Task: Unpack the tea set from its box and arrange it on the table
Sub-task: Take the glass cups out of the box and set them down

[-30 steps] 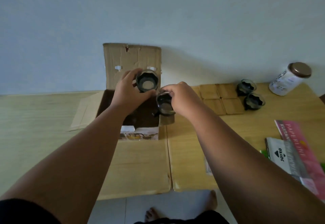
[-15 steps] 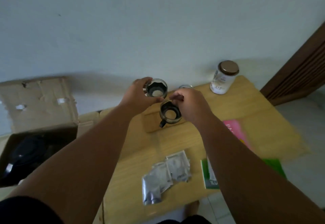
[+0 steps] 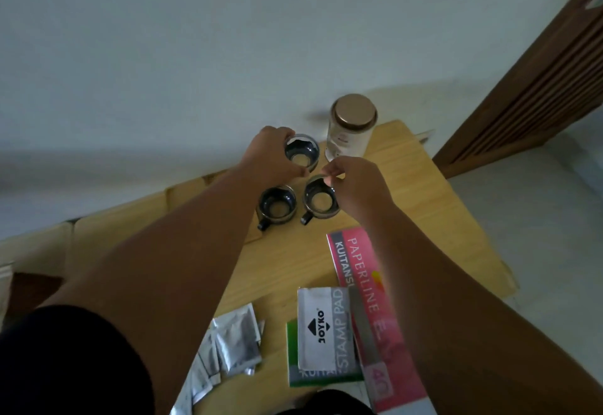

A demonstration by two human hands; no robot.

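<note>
Three small glass tea cups with dark holders are at the far end of the wooden table (image 3: pixel 424 219). My left hand (image 3: pixel 270 153) grips the farthest cup (image 3: pixel 301 153) from its left side, close to the jar. My right hand (image 3: pixel 355 186) pinches the far rim of a second cup (image 3: pixel 319 204), which sits low by the table with its handle pointing toward me. The third cup (image 3: pixel 277 207) stands free just left of it on a wooden coaster (image 3: pixel 253 235). The box is out of view.
A white jar with a brown lid (image 3: pixel 352 127) stands behind the cups. Nearer me lie a pink paper pack (image 3: pixel 368 284), a stamp pad box (image 3: pixel 326 326), a green booklet (image 3: pixel 293 369) and silver sachets (image 3: pixel 235 343). A wooden door (image 3: pixel 538 88) is at the right.
Both hands carried their cups from above the box rightward to the far end of the table. The right hand's cup has come down beside the free cup. The view swung right.
</note>
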